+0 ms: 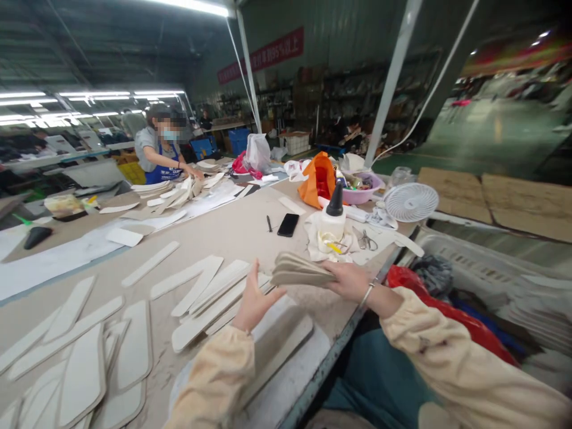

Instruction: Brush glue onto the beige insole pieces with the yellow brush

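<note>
My right hand (351,280) grips one end of a small stack of pale, flat strips with rounded ends (299,271), held above the table edge. The strips fan apart slightly at their free end. My left hand (254,301) is open beside that free end, thumb and fingers apart, with nothing in it. Just behind my left hand lies a loose pile of similar long pale strips (214,298). More strips (84,369) overlap across the near left of the table. Below my hands, a larger flat piece (286,339) rests at the edge.
A white glue bottle with a black nozzle (333,220), scissors (367,239) and a phone (288,224) lie beyond my hands. Behind them are an orange bag (319,179), a purple basin (361,187) and a fan (411,202). A masked co-worker (163,149) handles strips across the table.
</note>
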`<state>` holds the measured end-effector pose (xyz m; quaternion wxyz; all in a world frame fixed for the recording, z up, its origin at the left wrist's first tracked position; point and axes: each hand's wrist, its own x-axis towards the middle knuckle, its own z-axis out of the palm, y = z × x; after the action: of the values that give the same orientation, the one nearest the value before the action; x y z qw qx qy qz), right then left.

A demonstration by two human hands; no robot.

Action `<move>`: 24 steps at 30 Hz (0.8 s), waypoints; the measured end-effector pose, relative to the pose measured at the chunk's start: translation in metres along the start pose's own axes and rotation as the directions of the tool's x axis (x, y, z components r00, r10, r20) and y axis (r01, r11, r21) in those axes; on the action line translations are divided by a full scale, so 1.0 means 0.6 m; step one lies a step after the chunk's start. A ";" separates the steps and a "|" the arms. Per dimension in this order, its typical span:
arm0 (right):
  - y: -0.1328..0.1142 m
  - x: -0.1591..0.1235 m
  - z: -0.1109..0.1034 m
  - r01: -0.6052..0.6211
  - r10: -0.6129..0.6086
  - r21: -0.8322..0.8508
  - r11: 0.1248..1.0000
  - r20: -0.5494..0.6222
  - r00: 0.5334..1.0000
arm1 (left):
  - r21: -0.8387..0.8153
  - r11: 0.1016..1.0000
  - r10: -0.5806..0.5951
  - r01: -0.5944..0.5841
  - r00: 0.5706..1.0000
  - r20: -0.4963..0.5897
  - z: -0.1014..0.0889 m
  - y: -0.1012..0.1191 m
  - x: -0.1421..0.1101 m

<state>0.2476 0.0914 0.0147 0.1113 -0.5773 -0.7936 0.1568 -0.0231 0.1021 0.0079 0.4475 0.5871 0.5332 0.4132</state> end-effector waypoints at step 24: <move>0.222 -0.049 0.150 -0.220 0.324 0.422 0.879 -0.192 0.926 | 0.501 0.828 0.073 -0.251 0.935 0.347 0.108 -0.114 0.107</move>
<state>0.3421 0.0905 -0.1186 0.3030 -0.6651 -0.6348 0.2508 0.0275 0.1629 -0.0743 0.3062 0.7903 0.4972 0.1856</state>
